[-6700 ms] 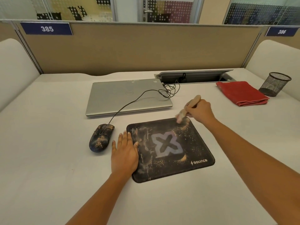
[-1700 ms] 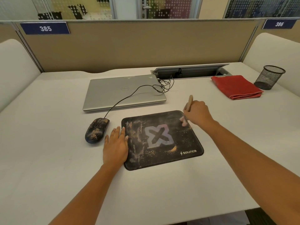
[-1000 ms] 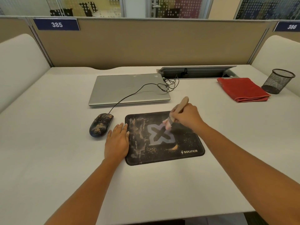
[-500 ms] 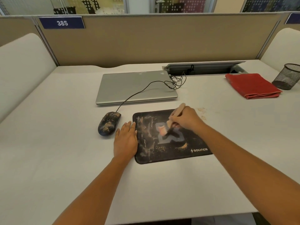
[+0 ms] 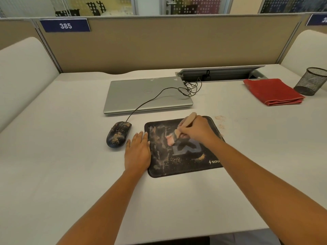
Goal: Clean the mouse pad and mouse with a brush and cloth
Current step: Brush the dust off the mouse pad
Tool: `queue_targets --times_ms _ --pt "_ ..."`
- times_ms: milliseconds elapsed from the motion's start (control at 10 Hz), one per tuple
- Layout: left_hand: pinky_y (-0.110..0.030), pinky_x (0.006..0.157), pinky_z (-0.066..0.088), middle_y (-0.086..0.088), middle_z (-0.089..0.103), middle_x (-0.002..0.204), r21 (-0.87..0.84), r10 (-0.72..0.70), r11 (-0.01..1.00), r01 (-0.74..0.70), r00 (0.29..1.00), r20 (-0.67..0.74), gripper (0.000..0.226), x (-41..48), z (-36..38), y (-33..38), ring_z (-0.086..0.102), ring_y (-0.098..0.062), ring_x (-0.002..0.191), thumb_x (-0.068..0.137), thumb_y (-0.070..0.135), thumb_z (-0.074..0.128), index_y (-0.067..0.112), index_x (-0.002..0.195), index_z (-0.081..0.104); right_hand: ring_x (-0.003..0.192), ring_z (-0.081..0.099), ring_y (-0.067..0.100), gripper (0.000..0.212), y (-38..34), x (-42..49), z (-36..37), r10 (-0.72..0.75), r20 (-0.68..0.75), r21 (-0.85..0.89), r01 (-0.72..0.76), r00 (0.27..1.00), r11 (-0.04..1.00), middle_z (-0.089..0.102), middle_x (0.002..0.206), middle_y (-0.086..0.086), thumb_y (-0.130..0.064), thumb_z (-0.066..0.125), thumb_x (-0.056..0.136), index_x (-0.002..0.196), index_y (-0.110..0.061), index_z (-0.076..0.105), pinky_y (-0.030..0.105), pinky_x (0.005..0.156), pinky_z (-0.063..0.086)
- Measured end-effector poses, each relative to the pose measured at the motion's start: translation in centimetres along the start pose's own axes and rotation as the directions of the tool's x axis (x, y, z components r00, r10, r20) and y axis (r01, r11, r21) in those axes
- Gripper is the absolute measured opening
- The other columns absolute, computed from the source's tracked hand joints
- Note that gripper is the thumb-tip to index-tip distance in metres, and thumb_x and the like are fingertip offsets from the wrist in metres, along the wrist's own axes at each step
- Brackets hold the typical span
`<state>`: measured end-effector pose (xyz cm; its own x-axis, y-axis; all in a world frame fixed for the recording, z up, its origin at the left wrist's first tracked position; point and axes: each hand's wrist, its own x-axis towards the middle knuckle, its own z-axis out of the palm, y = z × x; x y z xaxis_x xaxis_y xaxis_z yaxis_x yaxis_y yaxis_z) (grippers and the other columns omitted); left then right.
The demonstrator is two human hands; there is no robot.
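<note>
We see the right hand [image 5: 196, 129] curled round the wooden handle of the brush [image 5: 188, 120]. Its pink bristles are down on the mouse pad [image 5: 177, 167], left of the centre logo. Seconds ago they were at the pad's far right corner, so they have worked leftward. The left hand [image 5: 138, 152] stays flat on the desk [image 5: 70, 156], fingers straight and together, its thumb side against the pad's left edge. The dusty mouse [image 5: 118, 134] lies just left of those fingertips, not touching them, as before. Orange grit still speckles the pad's near half. The folded red cloth [image 5: 273, 91] lies untouched far right, beside a mesh cup [image 5: 312, 80].
</note>
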<state>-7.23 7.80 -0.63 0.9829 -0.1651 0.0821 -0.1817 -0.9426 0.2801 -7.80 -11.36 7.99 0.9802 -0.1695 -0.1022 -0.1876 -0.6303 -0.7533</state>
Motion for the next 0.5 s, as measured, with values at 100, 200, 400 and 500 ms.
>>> queue_targets --times_ms 100,200,400,500 --pt "-0.037 0.118 0.006 -0.003 0.018 0.155 -0.007 -0.001 1.000 0.001 1.000 0.004 0.047 0.0 0.0 0.0 0.011 -0.018 0.144 0.101 0.026 0.018 0.017 0.147 0.018 0.080 0.069 0.021 0.023 2.4 0.4 -2.9 0.079 -0.091 -0.143 -0.092 0.993 0.985 0.070 0.096 0.013 -0.019 0.065 0.085 0.103 -0.004 0.067 0.032 0.077 0.058" --pt "-0.037 0.118 0.005 -0.003 0.017 0.156 -0.009 -0.005 1.000 0.005 1.000 0.010 0.046 -0.1 -0.1 0.0 0.011 -0.018 0.144 0.101 0.026 0.018 0.017 0.147 0.018 0.087 0.066 0.026 0.025 4.2 0.3 -6.1 0.121 -0.196 -0.293 -0.176 0.973 0.940 0.068 0.100 0.017 -0.017 0.064 0.085 0.104 -0.001 0.067 0.030 0.072 0.053" --pt "-0.037 0.118 0.005 -0.003 0.017 0.156 -0.015 -0.008 1.000 0.009 1.000 0.014 0.047 0.0 -0.1 0.1 0.011 -0.019 0.144 0.101 0.027 0.018 0.017 0.147 0.018 0.080 0.066 0.022 0.019 3.9 0.4 -7.1 0.049 -0.251 -0.196 -0.100 0.967 0.975 0.069 0.094 0.014 -0.014 0.065 0.083 0.098 -0.003 0.069 0.027 0.070 0.056" --pt "-0.037 0.117 0.004 -0.004 0.017 0.156 -0.019 -0.007 1.000 0.007 1.000 0.016 0.047 0.0 -0.1 0.1 0.010 -0.019 0.145 0.101 0.027 0.018 0.017 0.147 0.018 0.072 0.067 0.016 0.017 3.4 0.1 -5.2 0.080 -0.119 0.017 -0.079 0.990 0.997 0.069 0.094 0.014 -0.013 0.067 0.083 0.100 -0.006 0.068 0.021 0.068 0.055"
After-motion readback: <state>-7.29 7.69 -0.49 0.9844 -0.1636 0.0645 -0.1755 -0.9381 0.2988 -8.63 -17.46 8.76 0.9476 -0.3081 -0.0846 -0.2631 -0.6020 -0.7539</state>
